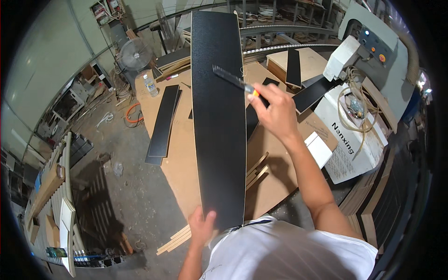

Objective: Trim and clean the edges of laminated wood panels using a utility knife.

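Observation:
A long black panel [219,126] with pale edges stands lengthwise in front of me, its near end close to my white shirt. My left hand [201,226] grips its lower left edge, thumb on the black face. In my right hand [276,109], closed around the handle, is a utility knife [228,78] with a long dark blade and a yellow part near the grip. The blade points up and left over the panel's upper half; whether it touches the surface I cannot tell.
Below the panel lies a brown board-topped table [179,172] carrying black strips [164,121] and a plastic bottle [149,85]. At right are a white box [350,140], coiled hose and a grey machine [373,51] with a control panel. A fan [135,54] stands at far left.

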### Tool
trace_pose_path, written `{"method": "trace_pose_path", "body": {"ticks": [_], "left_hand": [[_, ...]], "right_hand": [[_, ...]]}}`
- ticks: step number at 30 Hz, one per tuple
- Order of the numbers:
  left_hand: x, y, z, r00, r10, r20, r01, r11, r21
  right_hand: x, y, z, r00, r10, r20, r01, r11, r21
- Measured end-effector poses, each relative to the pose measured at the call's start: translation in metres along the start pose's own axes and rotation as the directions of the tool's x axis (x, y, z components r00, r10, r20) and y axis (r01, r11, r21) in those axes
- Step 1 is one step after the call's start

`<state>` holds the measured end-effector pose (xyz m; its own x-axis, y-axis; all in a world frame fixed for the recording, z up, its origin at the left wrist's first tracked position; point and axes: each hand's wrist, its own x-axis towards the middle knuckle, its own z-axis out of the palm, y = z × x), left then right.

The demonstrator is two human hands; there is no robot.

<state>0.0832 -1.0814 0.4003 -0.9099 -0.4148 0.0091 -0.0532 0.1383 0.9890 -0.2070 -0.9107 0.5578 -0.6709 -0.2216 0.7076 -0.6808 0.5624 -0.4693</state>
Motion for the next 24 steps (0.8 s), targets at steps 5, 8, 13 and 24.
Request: {"method": "trace_pose_path", "body": {"ticks": [5,8,13,24], "left_hand": [[-0.01,-0.004,-0.003,0.995,0.096,-0.012,-0.096,0.995,-0.026],[-0.016,0.001,-0.005,0.996,0.084,-0.002,-0.084,0.994,-0.069],[-0.024,-0.003,-0.013,0.997,0.076,0.03,-0.077,0.996,0.054],[-0.022,-0.018,-0.012,0.992,0.128,0.021,-0.129,0.99,0.06]], "right_hand": [[0.05,0.003,-0.005,0.999,0.018,-0.034,-0.019,0.999,-0.026],[0.073,0.016,-0.005,0.993,-0.06,-0.102,0.061,0.998,0.01],[0.107,0.025,-0.013,0.995,0.002,-0.101,-0.004,1.0,-0.023],[0.122,0.025,-0.015,0.998,0.02,-0.063,-0.023,0.999,-0.045]]}}
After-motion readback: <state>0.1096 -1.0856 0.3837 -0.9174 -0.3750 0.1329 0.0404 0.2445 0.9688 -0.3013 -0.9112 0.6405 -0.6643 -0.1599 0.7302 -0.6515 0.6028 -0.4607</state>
